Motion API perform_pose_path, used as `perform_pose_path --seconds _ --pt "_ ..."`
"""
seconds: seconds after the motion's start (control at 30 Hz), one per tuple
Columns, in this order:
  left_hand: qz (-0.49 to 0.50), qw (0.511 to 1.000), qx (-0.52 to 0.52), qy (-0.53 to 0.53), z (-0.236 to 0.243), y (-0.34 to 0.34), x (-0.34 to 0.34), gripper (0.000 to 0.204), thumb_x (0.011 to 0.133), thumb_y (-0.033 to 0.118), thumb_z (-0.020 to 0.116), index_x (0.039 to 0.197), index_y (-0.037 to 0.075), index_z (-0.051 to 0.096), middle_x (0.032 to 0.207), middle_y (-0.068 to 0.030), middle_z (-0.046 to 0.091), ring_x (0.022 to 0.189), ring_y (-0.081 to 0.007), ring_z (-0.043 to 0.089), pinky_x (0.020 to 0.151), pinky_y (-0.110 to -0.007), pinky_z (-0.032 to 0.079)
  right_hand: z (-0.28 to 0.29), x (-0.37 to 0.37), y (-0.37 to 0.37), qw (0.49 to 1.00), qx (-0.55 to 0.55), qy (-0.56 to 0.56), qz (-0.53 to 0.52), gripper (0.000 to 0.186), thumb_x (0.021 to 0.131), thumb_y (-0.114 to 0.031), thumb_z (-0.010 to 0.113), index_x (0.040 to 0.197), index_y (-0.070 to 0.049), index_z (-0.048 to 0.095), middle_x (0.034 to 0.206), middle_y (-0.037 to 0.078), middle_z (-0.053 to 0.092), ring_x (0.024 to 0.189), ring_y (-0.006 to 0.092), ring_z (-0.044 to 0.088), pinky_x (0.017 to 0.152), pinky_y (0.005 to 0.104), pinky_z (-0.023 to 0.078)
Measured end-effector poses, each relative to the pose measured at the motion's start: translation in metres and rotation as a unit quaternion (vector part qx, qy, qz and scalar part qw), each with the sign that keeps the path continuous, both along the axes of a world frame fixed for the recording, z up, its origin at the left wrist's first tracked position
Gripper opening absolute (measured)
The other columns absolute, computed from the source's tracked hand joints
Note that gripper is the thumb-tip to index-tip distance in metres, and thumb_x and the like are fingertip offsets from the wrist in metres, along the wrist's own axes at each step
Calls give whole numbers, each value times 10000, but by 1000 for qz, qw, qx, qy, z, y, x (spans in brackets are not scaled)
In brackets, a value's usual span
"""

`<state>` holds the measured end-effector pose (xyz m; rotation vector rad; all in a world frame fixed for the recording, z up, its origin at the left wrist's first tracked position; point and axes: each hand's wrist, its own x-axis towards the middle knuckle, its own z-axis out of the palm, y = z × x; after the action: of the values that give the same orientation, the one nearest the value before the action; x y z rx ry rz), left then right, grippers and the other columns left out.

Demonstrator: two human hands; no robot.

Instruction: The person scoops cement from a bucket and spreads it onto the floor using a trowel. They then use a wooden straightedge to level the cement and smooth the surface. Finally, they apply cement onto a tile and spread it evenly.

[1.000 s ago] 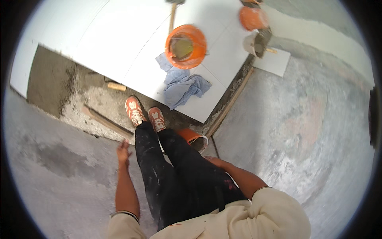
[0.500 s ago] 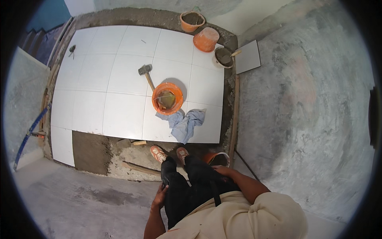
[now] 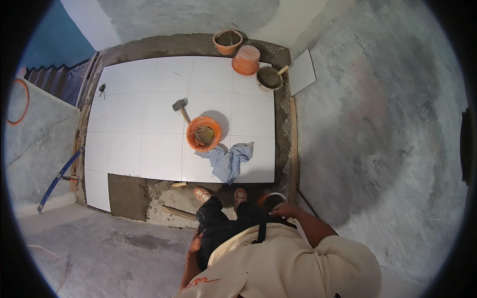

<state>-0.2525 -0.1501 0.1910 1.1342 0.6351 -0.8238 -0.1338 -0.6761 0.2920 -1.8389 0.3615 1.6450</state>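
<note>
My left hand (image 3: 196, 242) lies against the side of my left thigh, its fingers along the black trousers (image 3: 210, 220) and nothing seen in it. My right hand (image 3: 284, 210) hangs by my right hip with the fingers curled in, and no object shows in it. Just beyond it, an orange bucket (image 3: 273, 197) is partly hidden by that hand. White tiles (image 3: 119, 149) cover the floor ahead of my shoes. On them are an orange bucket with murky water (image 3: 204, 134), a hammer (image 3: 182, 108) lying behind it, and a crumpled blue cloth (image 3: 229, 161).
At the far right stand a tub of mortar (image 3: 228, 41), an upturned orange bucket (image 3: 246, 60) and another mortar bucket (image 3: 269, 78) with a handled tool. A loose tile (image 3: 302, 73) leans nearby. Wet mortar (image 3: 127, 197) borders the near tiles. A blue level (image 3: 60, 180) leans at left.
The view has tilted up, showing more of the far wall and the stairs. My right hand has lifted slightly off my thigh; the left has slid back along the leg.
</note>
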Motion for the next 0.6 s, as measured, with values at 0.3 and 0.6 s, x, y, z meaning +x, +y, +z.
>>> perform_pose_path --seconds 0.3,0.6 --pt "-81 975 120 168 72 -53 97 725 1034 365 685 1654 125 397 1535 -126 587 1355 -326 608 1086 -484 504 15 -23 -32 975 -142 -58 -158 823 994 -741 567 1493 -90 636 1551 192 566 1427 355 550 1206 415 426" --pt "9 992 125 6 46 -13 175 868 965 471 740 1658 103 368 1506 -154 574 1392 -350 572 1087 -543 488 116 34 -64 878 -22 -176 -445 756 1050 -672 550 1428 -24 638 1236 96 713 1003 166 591 965 326 471"
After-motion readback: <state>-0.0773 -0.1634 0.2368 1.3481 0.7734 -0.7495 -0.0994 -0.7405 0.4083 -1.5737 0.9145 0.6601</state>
